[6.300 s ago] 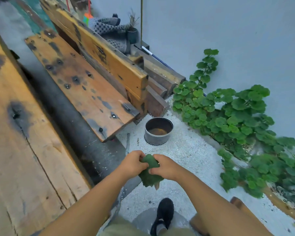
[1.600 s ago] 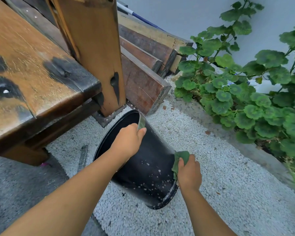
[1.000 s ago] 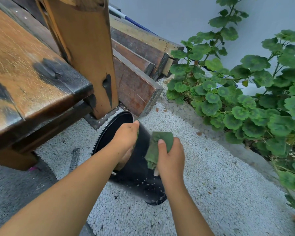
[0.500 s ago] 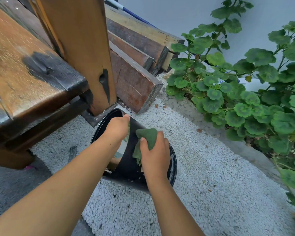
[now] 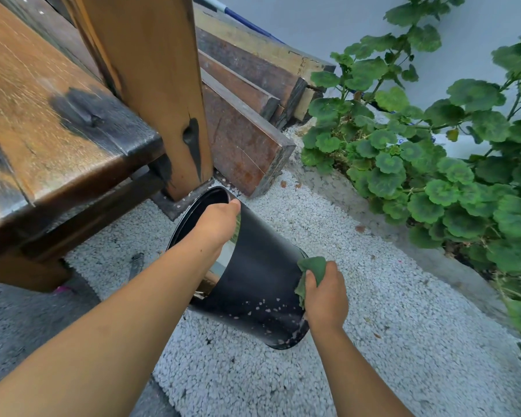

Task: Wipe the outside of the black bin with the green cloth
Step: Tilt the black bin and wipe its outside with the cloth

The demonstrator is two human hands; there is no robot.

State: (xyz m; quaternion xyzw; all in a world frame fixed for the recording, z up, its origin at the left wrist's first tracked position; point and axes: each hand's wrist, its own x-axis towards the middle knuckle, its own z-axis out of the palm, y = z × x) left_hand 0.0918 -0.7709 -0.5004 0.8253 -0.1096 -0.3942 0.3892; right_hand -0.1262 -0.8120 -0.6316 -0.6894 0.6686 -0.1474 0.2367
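Pale pebbled ground (image 5: 388, 341) fills the lower half of the view, meeting a strip of grey concrete on the left and a plain grey wall (image 5: 328, 22) at the back. A weathered wooden bench (image 5: 42, 100) with dark stains takes up the upper left, and its broad upright plank (image 5: 151, 85) comes down to the ground just behind the bin. Beyond it, several heavy timber beams (image 5: 244, 136) lie stacked along the wall. A leafy green plant (image 5: 433, 176) spreads along the right side.

The black bin (image 5: 259, 284) sits near the middle on the pebbles. It is tilted, with its open mouth turned up and left toward the bench and its base low on the right. Pale specks dot its lower outer wall.

The 2 hands are apart, 1 at each end of the bin. The left hand (image 5: 217, 224) grips the top of the rim, fingers curled over the edge. The right hand (image 5: 325, 296) clutches the bunched green cloth (image 5: 313, 266) and holds it against the bin's outer wall on the right, close to the base.
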